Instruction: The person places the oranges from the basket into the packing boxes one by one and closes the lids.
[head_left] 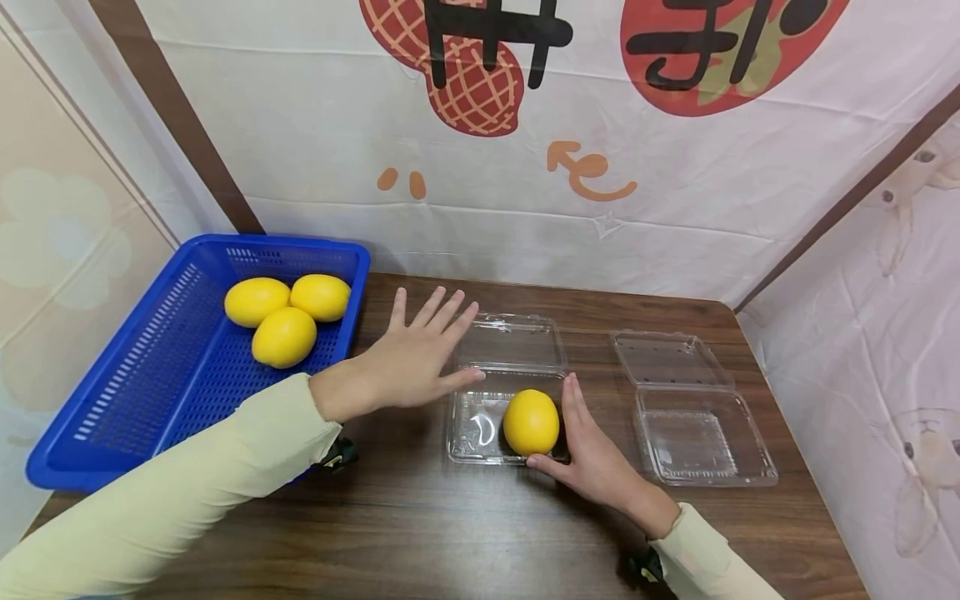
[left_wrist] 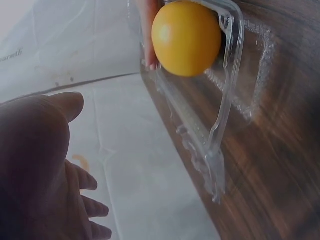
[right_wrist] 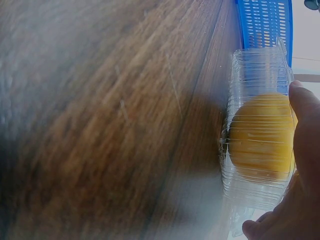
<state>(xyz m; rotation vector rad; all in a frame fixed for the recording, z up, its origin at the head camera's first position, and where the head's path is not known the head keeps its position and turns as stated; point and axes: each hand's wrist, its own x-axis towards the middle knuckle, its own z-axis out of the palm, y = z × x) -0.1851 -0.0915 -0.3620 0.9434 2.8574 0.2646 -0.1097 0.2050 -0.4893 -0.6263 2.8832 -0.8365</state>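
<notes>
Where the row begins at the far left, three lemons point(head_left: 283, 337) sit grouped in a blue perforated basket point(head_left: 213, 379), close enough together that any one of them is best lifted straight up, without rolling its neighbours.

Next along is the left hand point(head_left: 411, 354), its fingers straight, spread and released, holding nothing. The left wrist view shows it apart from the plastic, a sound position, since a stray palm could buckle such thin walls.

Beside it on the desk point(head_left: 450, 533) stands a clear plastic clamshell point(head_left: 480, 429), its lid point(head_left: 517, 343) folded back on the hinge. The single lemon point(head_left: 531, 422) is inside the base, right of the middle. Being round, it would probably roll if let go carelessly, so it deserves light guidance until it settles, well away from the hinge.

That support seems to come from the right hand point(head_left: 596, 454): its fingers lie fairly straight along the clamshell's right side, with the thumb at the front rim, not clenched. Whether they press the fruit or only the plastic cannot be told. A gentle touch suits the flexible rim best.

Farthest right, a second clamshell point(head_left: 690, 442) lies with its cover back; the right elbow should avoid sweeping it.
</notes>
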